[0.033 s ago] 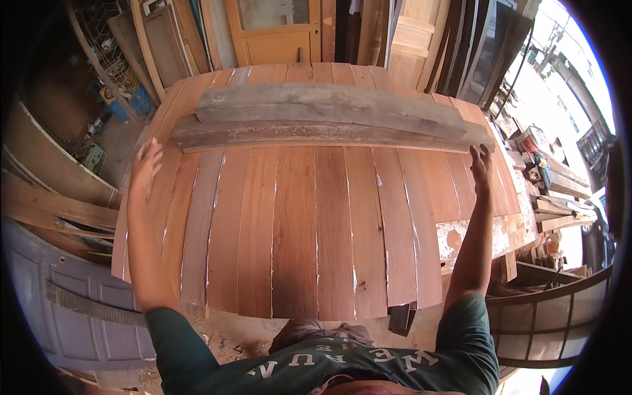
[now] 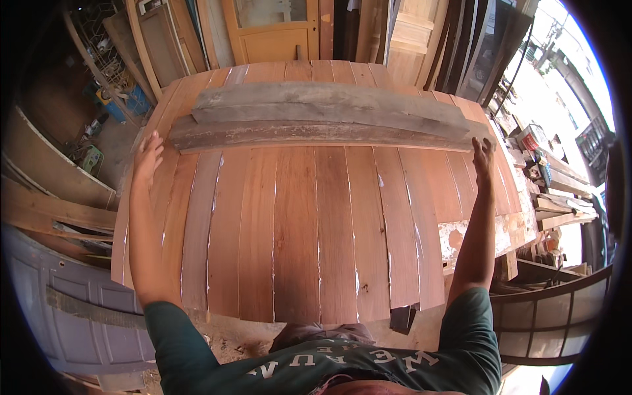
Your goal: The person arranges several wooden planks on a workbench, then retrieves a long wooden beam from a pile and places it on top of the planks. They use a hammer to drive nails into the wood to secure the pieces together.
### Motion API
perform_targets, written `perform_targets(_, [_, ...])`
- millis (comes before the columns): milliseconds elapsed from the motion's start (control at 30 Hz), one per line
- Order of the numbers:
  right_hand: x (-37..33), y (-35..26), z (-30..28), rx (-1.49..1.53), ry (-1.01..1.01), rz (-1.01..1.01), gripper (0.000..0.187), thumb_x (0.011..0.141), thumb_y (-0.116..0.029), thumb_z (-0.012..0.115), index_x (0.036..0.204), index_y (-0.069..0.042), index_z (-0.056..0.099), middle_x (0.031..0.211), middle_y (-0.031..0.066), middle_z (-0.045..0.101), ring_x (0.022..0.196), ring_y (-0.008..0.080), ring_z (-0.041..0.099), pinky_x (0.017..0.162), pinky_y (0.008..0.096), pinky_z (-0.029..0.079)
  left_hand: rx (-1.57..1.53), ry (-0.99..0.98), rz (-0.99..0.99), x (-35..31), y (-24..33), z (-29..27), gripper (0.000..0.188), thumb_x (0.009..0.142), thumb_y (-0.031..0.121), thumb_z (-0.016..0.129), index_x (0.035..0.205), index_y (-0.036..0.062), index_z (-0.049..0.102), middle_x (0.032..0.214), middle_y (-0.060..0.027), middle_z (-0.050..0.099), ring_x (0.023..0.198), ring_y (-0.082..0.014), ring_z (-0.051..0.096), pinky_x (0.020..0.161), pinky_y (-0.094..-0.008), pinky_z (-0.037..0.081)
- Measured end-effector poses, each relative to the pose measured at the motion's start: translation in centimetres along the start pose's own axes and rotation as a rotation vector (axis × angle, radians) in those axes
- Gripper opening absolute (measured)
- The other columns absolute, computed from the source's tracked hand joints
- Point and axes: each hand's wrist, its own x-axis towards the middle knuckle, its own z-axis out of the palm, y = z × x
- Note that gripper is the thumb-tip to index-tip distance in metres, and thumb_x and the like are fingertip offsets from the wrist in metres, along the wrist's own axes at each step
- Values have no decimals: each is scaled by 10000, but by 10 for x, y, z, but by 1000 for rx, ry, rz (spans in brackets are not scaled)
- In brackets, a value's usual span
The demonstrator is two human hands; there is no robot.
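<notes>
Wooden doors lean behind a big plank panel (image 2: 296, 224). Left hand (image 2: 147, 157) and right hand (image 2: 483, 155) lie flat, fingers released, beside grey boards (image 2: 329, 115). Panel looks heavy, stiff; grab its side edges.

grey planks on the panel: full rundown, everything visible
The grey planks are two long, weathered boards, rough and dull, stacked with the upper one set slightly farther back. They lie flat crosswise over the far half of the reddish wooden panel. The right hand touches the lower plank's right end; the left hand rests on the panel near its left end.
</notes>
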Motion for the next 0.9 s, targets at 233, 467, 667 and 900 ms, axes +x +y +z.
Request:
perform_targets(233, [98,-2,79,-286,233,-3,1048,897,-657,659,1522,117,334,1537,343,406,1420,417,448,1155,479,375,284,141,-164,173,-21,114,975,956,689,550,1592,-8,302,1608,-213,390,1478,-358,398,1221,-472,317])
perform_targets(467, [128,33,119,-345,151,72,969,828,-673,701,1451,45,515,1509,338,448,1385,427,467,1162,457,370,280,191,-179,202,-46,137,833,951,563,635,1545,25,410,1578,-201,440,1464,-371,415,1206,-489,338])
perform_targets(667, [154,38,124,-472,150,-69,746,874,-609,698,1330,-20,652,1301,246,661,1350,436,472,1128,485,382,322,205,-135,160,-35,138,698,990,485,618,1470,-3,486,1477,-213,548,1401,-354,498,1154,-459,387])
perform_targets(900, [155,23,119,-535,-17,-49,779,891,-639,662,1400,-53,590,1416,315,546,1371,443,460,1144,497,376,328,280,-67,134,-43,146,797,991,558,593,1519,-14,423,1561,-246,442,1447,-398,432,1185,-473,360])
